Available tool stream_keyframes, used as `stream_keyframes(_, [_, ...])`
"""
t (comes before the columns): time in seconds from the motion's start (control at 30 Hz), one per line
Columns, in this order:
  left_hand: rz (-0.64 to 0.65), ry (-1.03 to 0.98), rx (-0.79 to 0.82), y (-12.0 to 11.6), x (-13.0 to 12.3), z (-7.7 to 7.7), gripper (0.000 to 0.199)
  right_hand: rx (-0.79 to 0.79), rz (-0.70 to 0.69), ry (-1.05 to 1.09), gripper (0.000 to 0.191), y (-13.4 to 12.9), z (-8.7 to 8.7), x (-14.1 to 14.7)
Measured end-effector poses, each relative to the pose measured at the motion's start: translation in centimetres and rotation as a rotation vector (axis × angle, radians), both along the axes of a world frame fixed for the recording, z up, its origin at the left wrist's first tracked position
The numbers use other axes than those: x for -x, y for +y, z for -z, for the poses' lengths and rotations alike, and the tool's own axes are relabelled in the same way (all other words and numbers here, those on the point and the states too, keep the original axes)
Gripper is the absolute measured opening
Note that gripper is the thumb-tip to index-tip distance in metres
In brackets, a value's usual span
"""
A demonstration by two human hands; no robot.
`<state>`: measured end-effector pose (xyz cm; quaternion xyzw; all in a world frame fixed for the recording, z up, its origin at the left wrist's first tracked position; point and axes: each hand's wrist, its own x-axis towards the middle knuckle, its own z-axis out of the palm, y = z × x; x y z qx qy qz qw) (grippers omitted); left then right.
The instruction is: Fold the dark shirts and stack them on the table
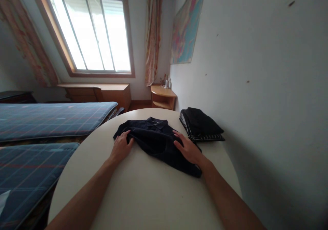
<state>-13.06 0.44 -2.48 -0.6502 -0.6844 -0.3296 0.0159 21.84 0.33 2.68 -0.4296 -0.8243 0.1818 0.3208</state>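
A dark navy collared shirt (156, 143) lies on the white round table (143, 195), its collar at the far side and its lower part folded up. My left hand (123, 146) rests on the shirt's left edge, fingers stretched out over the cloth. On the right side of the shirt lies my right hand (188, 148), fingers apart and palm down near a sleeve that slants toward me. Just beyond that hand is a stack of folded dark clothes (201, 124), some with white stripes.
Two plaid mattresses (51, 120) stand to the left of the table. A bare wall (269, 103) runs close along the right. A wooden corner shelf (164, 91) with small items and a low wooden desk (115, 93) are beyond the table, under a window (92, 31).
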Motion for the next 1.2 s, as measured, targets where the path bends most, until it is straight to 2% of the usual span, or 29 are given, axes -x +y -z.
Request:
stream_keyframes(0.1, [0.028, 0.065, 0.028, 0.0, -0.4, 0.2, 0.041, -0.033, -0.006, -0.197, 0.061, -0.4, 0.3, 1.1])
stream_keyframes(0.27, [0.071, 0.1, 0.05, -0.3, -1.4, 0.3, 0.042, -0.124, -0.001, -0.273, 0.065, -0.7, 0.2, 3.2])
stream_keyframes(0.4, [0.1, 0.096, 0.061, -0.4, -1.8, 0.2, 0.046, -0.051, 0.019, -0.334, 0.075, 0.3, 0.4, 5.6])
stream_keyframes(0.6, [0.082, 0.083, 0.011, -0.3, -1.9, 0.1, 0.055, 0.263, 0.126, -0.559, 0.096, 4.9, 0.8, 9.1])
stream_keyframes(0.73, [0.002, 0.138, -0.03, -0.5, -2.4, 0.3, 0.056, 0.344, 0.169, -0.631, 0.099, 8.8, 1.0, 11.0])
stream_keyframes(0.83, [0.005, 0.155, -0.079, -1.0, -3.0, 0.3, 0.059, 0.366, 0.185, -0.655, 0.099, 11.5, 1.1, 12.1])
stream_keyframes(0.93, [0.113, 0.158, -0.114, -1.7, -3.9, 0.1, 0.06, 0.376, 0.206, -0.654, 0.1, 13.6, 1.2, 12.6])
stream_keyframes(1.03, [0.286, 0.168, -0.084, -2.1, -4.7, -0.3, 0.045, 0.33, 0.239, -0.632, 0.094, 14.7, 1.5, 12.7])
stream_keyframes(1.1, [0.384, 0.178, -0.04, -2.2, -5.1, -0.4, 0.032, 0.277, 0.254, -0.622, 0.088, 14.6, 1.7, 12.8])
stream_keyframes(1.2, [0.477, 0.193, 0.014, -2.0, -5.3, -0.4, 0.03, 0.156, 0.257, -0.608, 0.076, 13.6, 1.7, 12.7])
